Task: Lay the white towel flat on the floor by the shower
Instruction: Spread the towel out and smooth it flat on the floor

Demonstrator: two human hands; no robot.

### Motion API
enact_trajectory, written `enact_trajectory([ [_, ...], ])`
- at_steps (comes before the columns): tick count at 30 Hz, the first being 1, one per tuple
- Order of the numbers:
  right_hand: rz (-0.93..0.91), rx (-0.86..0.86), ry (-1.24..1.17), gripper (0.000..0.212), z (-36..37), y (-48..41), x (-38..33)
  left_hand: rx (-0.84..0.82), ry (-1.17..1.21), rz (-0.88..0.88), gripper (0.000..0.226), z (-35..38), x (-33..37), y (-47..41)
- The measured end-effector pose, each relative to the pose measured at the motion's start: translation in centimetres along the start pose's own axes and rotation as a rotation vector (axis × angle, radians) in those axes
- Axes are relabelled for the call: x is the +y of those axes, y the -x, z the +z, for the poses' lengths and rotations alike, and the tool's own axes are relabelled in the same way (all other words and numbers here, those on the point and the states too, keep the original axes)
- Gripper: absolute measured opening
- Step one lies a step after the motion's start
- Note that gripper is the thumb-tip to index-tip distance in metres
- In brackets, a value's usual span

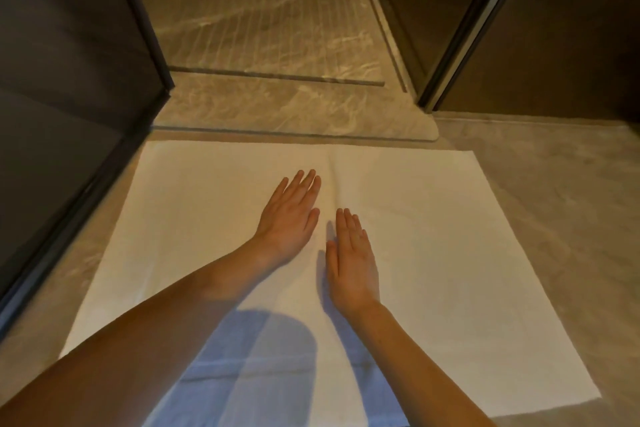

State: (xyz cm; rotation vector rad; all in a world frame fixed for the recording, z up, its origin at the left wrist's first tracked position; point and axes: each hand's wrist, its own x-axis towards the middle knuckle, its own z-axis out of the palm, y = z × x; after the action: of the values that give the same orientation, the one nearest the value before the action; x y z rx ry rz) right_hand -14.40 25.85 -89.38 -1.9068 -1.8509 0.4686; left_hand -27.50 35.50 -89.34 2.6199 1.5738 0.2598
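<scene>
The white towel (450,253) lies spread out on the stone floor directly in front of the shower entrance (263,28). A faint crease runs down its middle. My left hand (289,218) rests palm down on the towel just left of that crease, fingers straight. Beside it, my right hand (351,260) also lies flat on the towel, slightly nearer to me. Neither hand holds anything. A bluish shadow covers the towel's near edge between my forearms.
A raised stone threshold (294,111) borders the towel's far edge. Dark glass panels stand at the left (69,97) and right (554,45). Beige stone floor (571,201) extends to the right of the towel.
</scene>
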Motion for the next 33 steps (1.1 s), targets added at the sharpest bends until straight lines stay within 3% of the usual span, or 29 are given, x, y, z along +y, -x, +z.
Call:
enact_trajectory([
  [9, 0.002, -0.044, -0.102, 0.052, 3.7, -6.9, -0.7, -0.129, 0.005, 0.019, 0.057, 4.8, -4.0, -1.8],
  [16, -0.096, -0.124, 0.206, 0.055, 3.6, -6.6, 3.9, -0.073, 0.022, 0.031, 0.066, 5.1, -4.2, -1.7],
  [27, 0.027, -0.077, 0.33, 0.057, -1.0, -6.0, 11.3, -0.069, 0.011, 0.033, 0.065, 4.9, -4.2, -1.6],
  [33, 0.211, -0.017, 0.358, 0.056, -5.5, -4.9, 17.1, -0.076, 0.028, 0.024, 0.06, 4.8, -4.1, -1.6],
])
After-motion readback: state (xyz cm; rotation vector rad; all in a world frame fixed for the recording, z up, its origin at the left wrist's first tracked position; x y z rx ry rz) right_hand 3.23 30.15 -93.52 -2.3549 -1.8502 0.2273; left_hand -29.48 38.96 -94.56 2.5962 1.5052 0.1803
